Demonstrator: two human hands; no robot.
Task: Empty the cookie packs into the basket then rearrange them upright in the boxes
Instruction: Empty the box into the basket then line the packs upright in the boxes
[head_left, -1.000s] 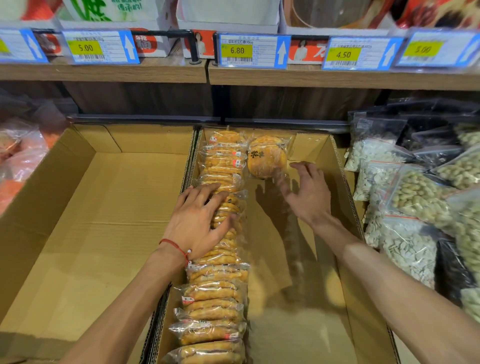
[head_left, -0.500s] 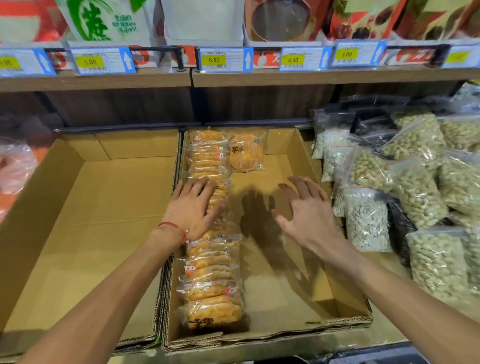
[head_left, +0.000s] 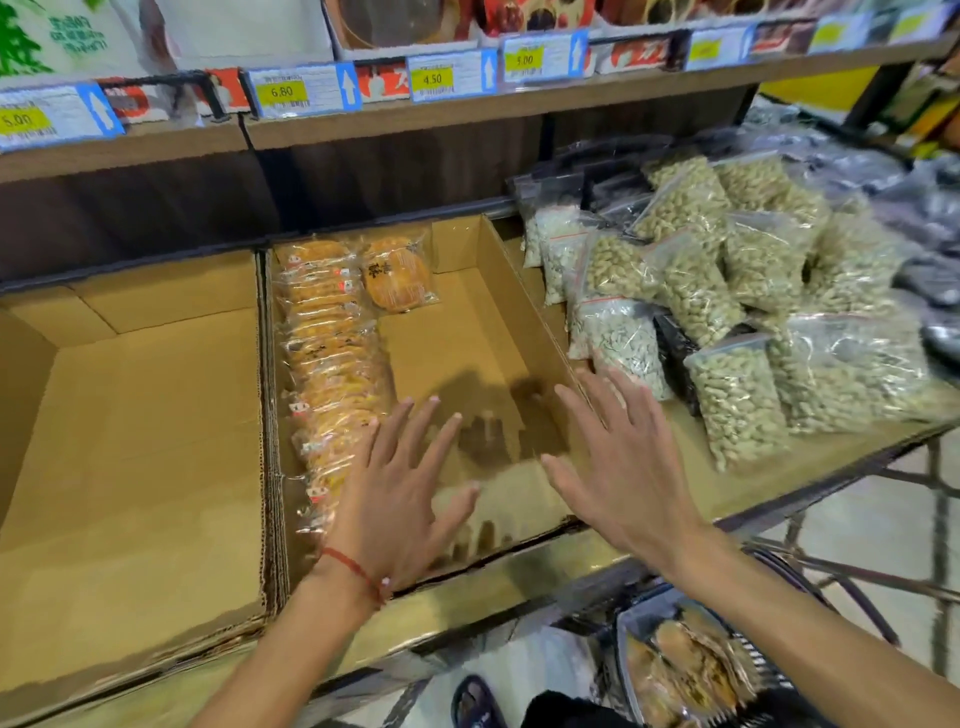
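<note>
A row of clear-wrapped cookie packs (head_left: 332, 358) stands upright along the left wall of the middle cardboard box (head_left: 524, 291). One more cookie pack (head_left: 397, 278) leans at the box's back, next to the row. My left hand (head_left: 400, 493) hovers with spread fingers over the near end of the row, holding nothing. Above the box's right front corner, my right hand (head_left: 621, 457) is also spread and empty. A dark basket (head_left: 753, 654) holding several cookie packs (head_left: 685, 670) sits below the shelf at the lower right.
A second cardboard box (head_left: 130, 441) with nothing in it lies to the left. Bags of nuts and seeds (head_left: 727, 306) are piled on the right. A wooden shelf with price tags (head_left: 441, 78) runs above. A shoe (head_left: 478, 701) shows on the floor.
Both hands have drawn back from the box toward me; the left hand has left the cookie row. The view has swung right and down, revealing the basket.
</note>
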